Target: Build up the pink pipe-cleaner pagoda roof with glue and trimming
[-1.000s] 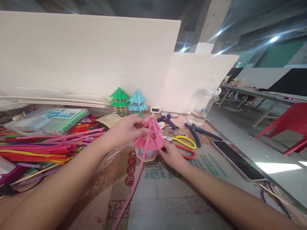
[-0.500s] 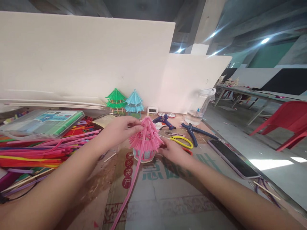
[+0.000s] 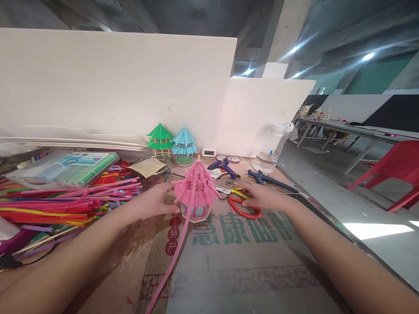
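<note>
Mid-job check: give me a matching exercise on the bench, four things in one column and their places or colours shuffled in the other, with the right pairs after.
Things
1. Pink model
2. Scissors
3. Glue gun
4. Jug

Places and colours
A. Clear, with a white lid
B. Beside the left hand
C. Dark blue, lying beyond the red and yellow handles
D. At the right hand, one handle red and one yellow

Right pairs
1-B, 2-D, 3-C, 4-A
</note>
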Motion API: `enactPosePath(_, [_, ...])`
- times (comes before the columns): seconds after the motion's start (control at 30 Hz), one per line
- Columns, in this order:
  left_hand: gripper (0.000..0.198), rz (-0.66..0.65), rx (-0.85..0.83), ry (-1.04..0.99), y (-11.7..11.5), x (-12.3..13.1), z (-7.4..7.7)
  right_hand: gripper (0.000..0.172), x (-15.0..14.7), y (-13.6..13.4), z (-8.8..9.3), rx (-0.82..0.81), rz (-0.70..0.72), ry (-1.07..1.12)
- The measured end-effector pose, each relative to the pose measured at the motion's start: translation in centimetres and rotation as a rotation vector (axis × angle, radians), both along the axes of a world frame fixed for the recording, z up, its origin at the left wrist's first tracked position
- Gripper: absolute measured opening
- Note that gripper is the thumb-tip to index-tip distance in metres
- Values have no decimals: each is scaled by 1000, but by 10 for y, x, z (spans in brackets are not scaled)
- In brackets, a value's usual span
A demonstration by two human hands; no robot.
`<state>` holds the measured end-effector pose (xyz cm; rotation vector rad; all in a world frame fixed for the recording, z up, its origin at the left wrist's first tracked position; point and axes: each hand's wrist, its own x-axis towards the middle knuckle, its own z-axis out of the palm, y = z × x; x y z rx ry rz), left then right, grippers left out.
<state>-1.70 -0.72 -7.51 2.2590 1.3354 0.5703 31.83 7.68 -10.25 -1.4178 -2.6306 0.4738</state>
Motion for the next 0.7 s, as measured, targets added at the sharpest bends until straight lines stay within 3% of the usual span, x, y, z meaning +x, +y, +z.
enactPosePath(0.1, [51,-35,94,-77,2,9,-21,56,-6,0,-5,25,51,2])
enactPosePath(0.23, [38,0,173,-96,-2,25,-31,62,-11,0,-11,106,138,2])
enactPosePath(0.33, [23,57,184,-94,-7,34,-35,69,-15,0,-18,154,106,-3])
enactPosePath(0.43, [16,81,217,-106,-9,37,-40,64,-21,-1,-22,172,24,23])
enactPosePath(0.57, [25,113,240,-124,-9,35,-48,57,-22,-2,-19,162,-54,33])
enactPosePath(0.7, [34,228,278,-159,-7,29,-53,50,-8,0,-5,178,-109,67])
